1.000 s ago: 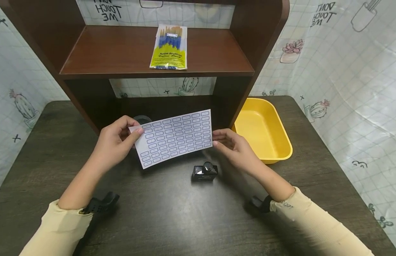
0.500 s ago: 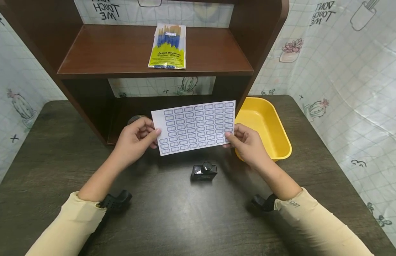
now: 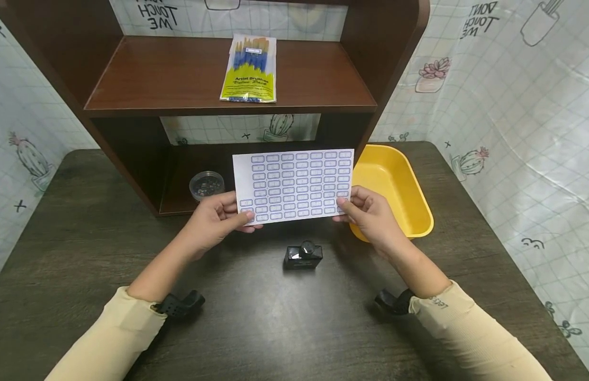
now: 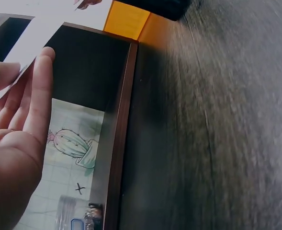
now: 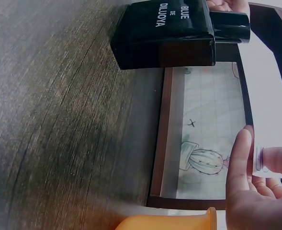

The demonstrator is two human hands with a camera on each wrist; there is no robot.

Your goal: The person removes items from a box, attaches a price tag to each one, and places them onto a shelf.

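A white sheet of small blue-bordered labels [image 3: 294, 185] is held up between both hands in the head view, some label spots at its left bare. My left hand [image 3: 215, 219] pinches its lower left corner, thumb on the printed face and fingers behind. At the lower right edge, my right hand [image 3: 370, 214] pinches it the same way. Below the sheet a black perfume bottle [image 3: 304, 256] stands on the table, its lettering legible in the right wrist view. Just behind my left hand, a round clear container [image 3: 206, 184] with small dark contents sits on the lower shelf.
A brown wooden shelf unit [image 3: 232, 110] stands at the back of the dark table [image 3: 256, 328]. On its upper board lies a pack of artist brushes [image 3: 249, 69] bearing a small label. A yellow bin [image 3: 420, 211] stands right of the unit, partly behind my right hand.
The label sheet has moved right and become more level. My left hand has slid down to its lower corner, my right hand has gripped its right edge, and the clear container has come into fuller view.
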